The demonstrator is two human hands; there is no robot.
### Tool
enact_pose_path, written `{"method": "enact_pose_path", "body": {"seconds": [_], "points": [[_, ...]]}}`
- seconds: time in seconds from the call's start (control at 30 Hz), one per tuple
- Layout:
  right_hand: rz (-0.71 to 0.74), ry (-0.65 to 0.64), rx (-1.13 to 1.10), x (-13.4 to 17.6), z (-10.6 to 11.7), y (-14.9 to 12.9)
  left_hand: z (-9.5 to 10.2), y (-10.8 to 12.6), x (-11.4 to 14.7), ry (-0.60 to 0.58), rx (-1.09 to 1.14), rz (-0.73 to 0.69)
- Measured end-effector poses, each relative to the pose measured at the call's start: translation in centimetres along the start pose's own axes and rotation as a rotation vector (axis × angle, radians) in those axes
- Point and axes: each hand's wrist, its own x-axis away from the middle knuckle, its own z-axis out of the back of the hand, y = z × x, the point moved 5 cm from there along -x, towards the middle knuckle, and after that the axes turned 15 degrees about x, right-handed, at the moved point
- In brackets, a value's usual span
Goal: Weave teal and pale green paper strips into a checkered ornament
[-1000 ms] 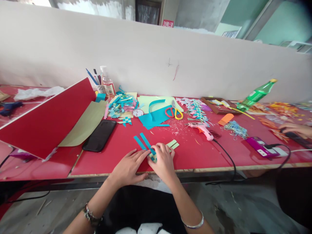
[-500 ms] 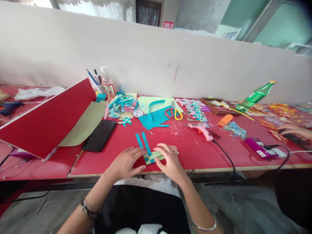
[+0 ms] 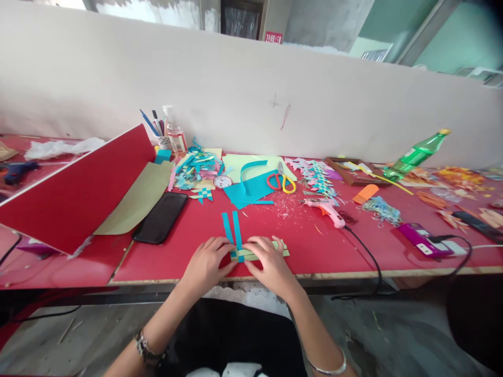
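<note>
- While the woven corner lies on the table, left of the pink glue gun and nearer the person than it, no fastening shows, so the crossings could slacken if the fingertips lift unevenly.
- Left hand: thumb and fingers are moderately apart, tips at the weave's left side; whether they pinch or merely press, I cannot tell. Too light a touch could let that side swing round.
- Right hand: thumb and fingers are spread a little, tips at the pale green strips, on the side towards the glue gun. A sideways drag could skew those strips or pull one from its crossing; here too a pinch cannot be made out.
- Two blue strips stick out away from the person, left of the glue gun. Their long free ends could catch on a finger and twist the weave, and a crease in such thin paper would probably stay.
- A black cord runs from the glue gun towards the person and to the right. An arm snagging it could drag the gun across the table.
</note>
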Motion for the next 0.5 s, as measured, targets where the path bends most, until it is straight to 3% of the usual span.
{"method": "enact_pose_path", "body": {"seconds": [0.5], "points": [[0.049, 0.015, -0.030, -1.2, -0.5, -1.2, -0.1, -1.0, 0.5, 0.033, 0.075, 0.042]]}}
